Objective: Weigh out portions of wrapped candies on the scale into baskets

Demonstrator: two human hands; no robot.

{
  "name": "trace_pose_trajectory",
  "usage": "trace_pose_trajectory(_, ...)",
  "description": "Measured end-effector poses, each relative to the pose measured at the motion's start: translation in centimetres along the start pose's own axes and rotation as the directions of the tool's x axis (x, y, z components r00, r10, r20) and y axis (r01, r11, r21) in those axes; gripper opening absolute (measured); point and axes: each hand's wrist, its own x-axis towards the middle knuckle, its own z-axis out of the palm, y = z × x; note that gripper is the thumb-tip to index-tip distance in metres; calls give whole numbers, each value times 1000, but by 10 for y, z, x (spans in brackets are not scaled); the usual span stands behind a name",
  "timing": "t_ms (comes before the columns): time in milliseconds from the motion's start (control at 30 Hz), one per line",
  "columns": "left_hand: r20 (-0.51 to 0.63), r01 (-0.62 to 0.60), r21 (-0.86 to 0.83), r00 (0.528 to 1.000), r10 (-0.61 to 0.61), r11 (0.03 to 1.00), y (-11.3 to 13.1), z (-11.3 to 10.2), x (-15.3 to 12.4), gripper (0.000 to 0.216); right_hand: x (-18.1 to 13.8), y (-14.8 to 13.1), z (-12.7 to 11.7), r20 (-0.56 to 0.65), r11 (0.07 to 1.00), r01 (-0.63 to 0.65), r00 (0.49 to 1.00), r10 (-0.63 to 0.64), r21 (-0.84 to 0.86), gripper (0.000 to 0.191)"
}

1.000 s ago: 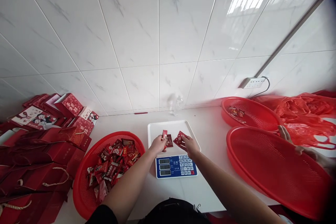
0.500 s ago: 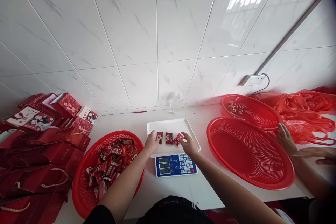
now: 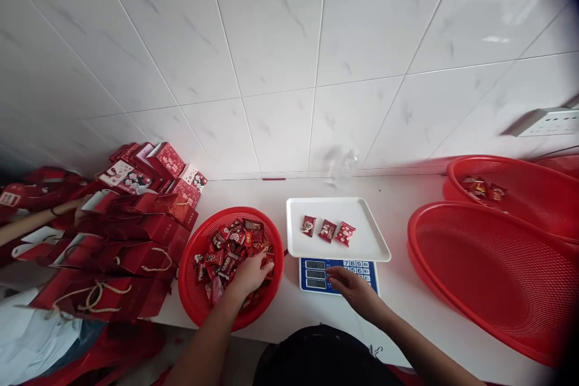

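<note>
My left hand (image 3: 252, 272) is inside a round red basket (image 3: 186, 277), over a heap of wrapped sweets (image 3: 230, 250). Its fingers bend loosely down among the wrappers and stay a little apart; no held sweet shows. My right hand (image 3: 355, 292) hovers by the blue keypad of a weighing scale (image 3: 315, 273), fingers half curled and apart, holding nothing. Three red-wrapped sweets lie in a row on the scale's white tray (image 3: 294, 247): a dark red one (image 3: 308, 226), a middle one (image 3: 327, 230) and a dotted one (image 3: 345, 233).
Red gift bags (image 3: 136, 253) with rope handles crowd the left, where another person's arm (image 3: 45, 217) reaches in. At right stand a big red basket (image 3: 470, 265) and, behind it, another basket (image 3: 534, 184) holding some sweets. A clear plastic item (image 3: 348, 163) is near the wall.
Both hands have left the sweets on the tray. My left hand has gone left into the basket; my right has drawn back toward the keypad. The view has swung left.
</note>
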Motion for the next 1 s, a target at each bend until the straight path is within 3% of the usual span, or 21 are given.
trace_pose_trajectory(67,37,85,163,995,-92,983,-15,-5,1,34,-6,8,-2,-3,999,-38,999,38,-5,35)
trace_pose_trajectory(200,-71,132,343,991,-115,930,-24,-3,21,48,-14,16,-5,-32,994,-101,994,100,-44,35)
trace_pose_trajectory(300,-42,175,320,985,-170,931,-26,1,45,82,-16,14,-5,-36,992,-111,993,109,-60,35)
trace_pose_trajectory(367,-15,216,285,975,-221,934,-28,2,60,93,-16,13,-5,-32,992,-108,994,106,-62,35)
trace_pose_trajectory(433,-25,226,262,974,-227,938,-31,2,70,93,-16,12,-3,-31,993,-98,995,96,-60,34)
trace_pose_trajectory(533,-63,185,226,983,-175,956,-34,1,76,75,-17,15,-1,-36,995,-84,996,82,-59,34)
trace_pose_trajectory(667,-108,142,124,986,-129,982,-36,-6,74,44,-21,21,-2,-52,995,-83,995,80,-53,33)
trace_pose_trajectory(900,-212,9,-197,976,-51,980,-28,-38,48,37,-24,14,-7,-52,993,-113,992,113,17,32)
trace_pose_trajectory(967,-144,-27,-406,989,-35,914,-15,-40,35,41,-21,3,-5,-8,992,-113,993,114,63,34)
trace_pose_trajectory(1000,-81,-29,-550,997,-19,835,-6,-39,29,42,-18,-4,-3,16,990,-104,995,103,93,36)
